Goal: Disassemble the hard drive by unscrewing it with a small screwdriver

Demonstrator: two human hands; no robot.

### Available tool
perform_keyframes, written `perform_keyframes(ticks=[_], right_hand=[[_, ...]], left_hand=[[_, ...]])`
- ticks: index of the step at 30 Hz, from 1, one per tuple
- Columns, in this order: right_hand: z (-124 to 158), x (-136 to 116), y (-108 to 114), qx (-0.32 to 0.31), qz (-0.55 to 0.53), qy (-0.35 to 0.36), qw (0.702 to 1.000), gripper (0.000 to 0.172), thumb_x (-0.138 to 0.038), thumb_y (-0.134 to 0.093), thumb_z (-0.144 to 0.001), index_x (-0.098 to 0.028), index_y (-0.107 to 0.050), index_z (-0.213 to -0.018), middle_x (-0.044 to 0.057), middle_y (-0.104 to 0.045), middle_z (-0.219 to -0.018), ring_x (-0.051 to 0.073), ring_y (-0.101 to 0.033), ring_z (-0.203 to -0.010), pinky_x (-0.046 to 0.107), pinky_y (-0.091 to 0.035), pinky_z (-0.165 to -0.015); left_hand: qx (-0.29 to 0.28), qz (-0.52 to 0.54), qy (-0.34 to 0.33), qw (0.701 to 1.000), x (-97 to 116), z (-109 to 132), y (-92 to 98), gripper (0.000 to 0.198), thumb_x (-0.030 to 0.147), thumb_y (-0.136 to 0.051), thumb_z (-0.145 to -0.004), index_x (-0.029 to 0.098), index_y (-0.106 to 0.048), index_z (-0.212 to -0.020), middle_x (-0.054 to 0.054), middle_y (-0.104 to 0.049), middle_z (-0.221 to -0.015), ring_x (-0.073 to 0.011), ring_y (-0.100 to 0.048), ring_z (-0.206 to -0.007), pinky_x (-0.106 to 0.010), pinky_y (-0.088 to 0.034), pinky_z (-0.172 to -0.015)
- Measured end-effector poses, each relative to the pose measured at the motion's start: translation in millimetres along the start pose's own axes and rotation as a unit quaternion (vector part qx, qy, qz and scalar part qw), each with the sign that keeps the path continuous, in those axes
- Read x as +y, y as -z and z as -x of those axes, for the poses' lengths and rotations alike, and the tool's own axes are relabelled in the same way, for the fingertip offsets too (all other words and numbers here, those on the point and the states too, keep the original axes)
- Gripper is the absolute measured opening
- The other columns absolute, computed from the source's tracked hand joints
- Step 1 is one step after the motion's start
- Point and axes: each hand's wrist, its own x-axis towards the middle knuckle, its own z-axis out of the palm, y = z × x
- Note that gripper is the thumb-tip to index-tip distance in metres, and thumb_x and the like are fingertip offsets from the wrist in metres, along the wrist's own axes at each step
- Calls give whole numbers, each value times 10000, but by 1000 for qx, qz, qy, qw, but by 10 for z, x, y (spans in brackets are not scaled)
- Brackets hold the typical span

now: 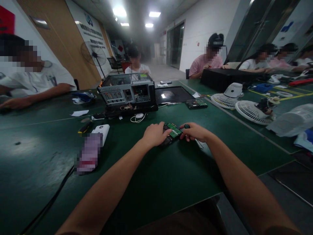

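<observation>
A hard drive [175, 130] with a green circuit board on its upper face lies on the green tabletop in front of me. My left hand [156, 133] grips it from the left, thumb over the board's near side and fingers along the far edge. At the drive's right edge, my right hand [194, 131] is closed around a small screwdriver, whose dark rounded handle [187, 126] shows above the fingers. Its tip is too small to make out. Partly under that hand lies a white slip of paper [201, 144].
An opened computer case [127, 93] stands beyond my hands, beside a black panel [173, 94]. A second drive [197, 103] lies behind my right hand. Fan parts [227, 98] sit at right; a phone [104, 132] and yellow-black tool [85, 127] at left. Several people sit around.
</observation>
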Motion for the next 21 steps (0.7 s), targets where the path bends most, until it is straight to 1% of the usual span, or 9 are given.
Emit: perform_keyframes(ticks=[3,6,9,11,14,16,18,19,21], right_hand=[[-29,17,10,17,-8,-2,1000,459,-114,-588,-802,-146,-523,-1255,99,-776,-839,125,-637,-550,178,-316,-395],[-60,46,27,48,-7,-6,999,464,-108,-587,-794,-135,-515,-1252,100,-767,-829,137,-653,-567,186,-339,-409],[-82,68,44,80,-12,-1,997,455,-114,-604,-787,-128,-536,-1237,111,-762,-856,147,-667,-585,200,-352,-413],[-88,73,57,92,-21,7,995,452,-124,-612,-788,-127,-554,-1237,121,-760,-909,150,-680,-608,206,-359,-417],[-91,78,86,94,-26,17,995,442,-140,-628,-787,-129,-590,-1228,125,-751,-969,148,-681,-625,209,-357,-415],[-98,88,118,95,-22,29,995,436,-155,-671,-775,-127,-620,-1207,119,-749,-948,135,-648,-598,209,-345,-407],[-114,111,160,102,-23,51,993,394,-178,-713,-770,-134,-652,-1156,107,-749,-917,108,-578,-550,208,-324,-395],[-126,126,184,107,-27,64,992,347,-197,-726,-778,-142,-666,-1115,101,-748,-907,97,-543,-535,206,-316,-392],[-156,163,229,126,-40,86,987,233,-245,-733,-805,-159,-683,-1015,91,-742,-892,88,-504,-530,201,-315,-395]], left_hand=[[-6,9,18,1000,10,-5,48,611,621,-307,-1024,201,-551,-1394,-157,-722,-1210,-328,-689,-1085,-414,-508,-874],[-15,-1,29,999,29,2,81,497,524,-354,-1035,217,-608,-1333,-145,-734,-1190,-324,-701,-1082,-422,-520,-884],[-9,-5,44,999,31,7,106,431,460,-394,-1033,202,-670,-1239,-154,-743,-1165,-322,-711,-1077,-425,-527,-898],[-16,23,50,998,23,3,112,403,423,-410,-1033,179,-686,-1196,-157,-757,-1112,-296,-739,-996,-401,-542,-862],[-83,130,64,986,1,-19,87,368,344,-422,-1033,149,-654,-1243,-117,-784,-945,-214,-755,-751,-323,-553,-731],[-119,184,80,972,-24,-44,41,357,317,-448,-1023,141,-636,-1270,-89,-783,-852,-183,-735,-643,-286,-536,-658],[-101,178,93,975,-62,-75,-20,338,328,-498,-1006,144,-652,-1244,-86,-780,-822,-186,-726,-618,-284,-523,-646],[-81,167,98,978,-87,-92,-53,330,334,-518,-997,148,-660,-1230,-89,-781,-827,-191,-724,-617,-290,-522,-658],[-36,156,103,982,-141,-123,-121,313,333,-564,-977,161,-672,-1214,-99,-789,-900,-195,-731,-656,-297,-524,-710]])
